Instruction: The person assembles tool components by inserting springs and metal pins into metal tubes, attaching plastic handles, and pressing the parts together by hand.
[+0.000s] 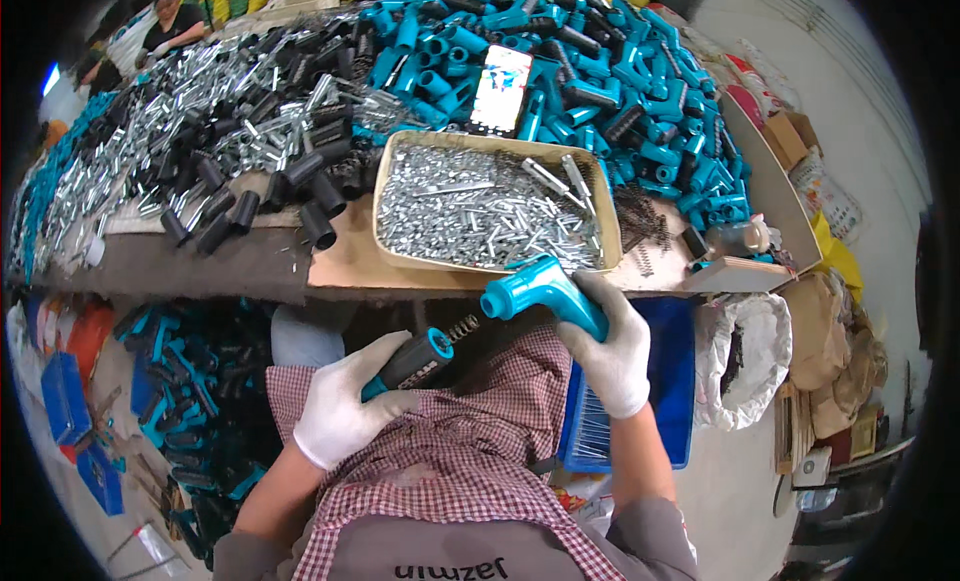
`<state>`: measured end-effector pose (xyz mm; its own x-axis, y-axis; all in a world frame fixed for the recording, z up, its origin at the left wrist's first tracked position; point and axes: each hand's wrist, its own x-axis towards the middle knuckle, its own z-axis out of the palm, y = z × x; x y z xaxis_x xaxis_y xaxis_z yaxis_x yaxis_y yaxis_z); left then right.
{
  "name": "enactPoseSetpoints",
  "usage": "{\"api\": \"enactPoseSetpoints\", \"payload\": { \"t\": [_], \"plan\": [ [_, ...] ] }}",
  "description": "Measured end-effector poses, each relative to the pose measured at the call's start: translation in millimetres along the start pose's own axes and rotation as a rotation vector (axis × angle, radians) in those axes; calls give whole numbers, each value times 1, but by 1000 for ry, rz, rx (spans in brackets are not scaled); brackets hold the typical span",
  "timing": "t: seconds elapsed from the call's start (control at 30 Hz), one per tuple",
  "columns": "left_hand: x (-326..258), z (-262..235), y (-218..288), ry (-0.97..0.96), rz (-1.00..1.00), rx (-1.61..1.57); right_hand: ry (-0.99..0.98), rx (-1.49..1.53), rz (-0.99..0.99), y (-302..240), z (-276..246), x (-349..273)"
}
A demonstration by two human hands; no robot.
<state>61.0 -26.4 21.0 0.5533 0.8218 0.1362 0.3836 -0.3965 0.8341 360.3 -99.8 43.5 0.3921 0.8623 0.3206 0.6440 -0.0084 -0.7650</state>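
2 gloved hands over the lap: left hand (340,416) fingers wrapped around a black-and-teal handle (412,363) with its spring (462,328) exposed; right hand (612,346) fingers curled around a teal angled housing (545,289). Risk: misaligned ends could let the spring pop loose.

left hand (345,411): white knit glove, ribbed cuff, at 7 o'clock | right hand (612,353): matching white knit glove, at 5 o'clock | forearms: bare | sleeves: short, grey | apron (450,461): red-and-white checked cloth, at 6 o'clock
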Motion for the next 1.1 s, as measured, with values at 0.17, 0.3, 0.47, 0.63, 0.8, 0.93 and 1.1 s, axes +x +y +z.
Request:
{"api": "enactPoseSetpoints", "payload": {
  "t": [0.17, 0.3, 0.47, 0.63, 0.8, 0.93, 1.1],
  "plan": [
    [-11, -10, -6, 23, 8, 27, -65, 31, 59, -11, 14, -13],
    [-23, -18, -11, 37, 11, 122, 53, -181, -368, -17, 16, -11],
    [-31, -29, -7, 38, 15, 172, 38, -177, -393, -26, 23, -13],
    [-34, -37, -3, -45, -64, 136, -82, -203, -499, -41, 24, -15],
    [-35, -45, -8, -245, -23, 87, -924, 517, 351, -54, 20, -4],
    [-32, -51, -24, -521, -108, -198, -898, 73, -419, -61, 33, -6],
    [-34, -54, -57, -920, -418, -685, -514, -212, -1439, -62, 52, -4]
  ]
}}
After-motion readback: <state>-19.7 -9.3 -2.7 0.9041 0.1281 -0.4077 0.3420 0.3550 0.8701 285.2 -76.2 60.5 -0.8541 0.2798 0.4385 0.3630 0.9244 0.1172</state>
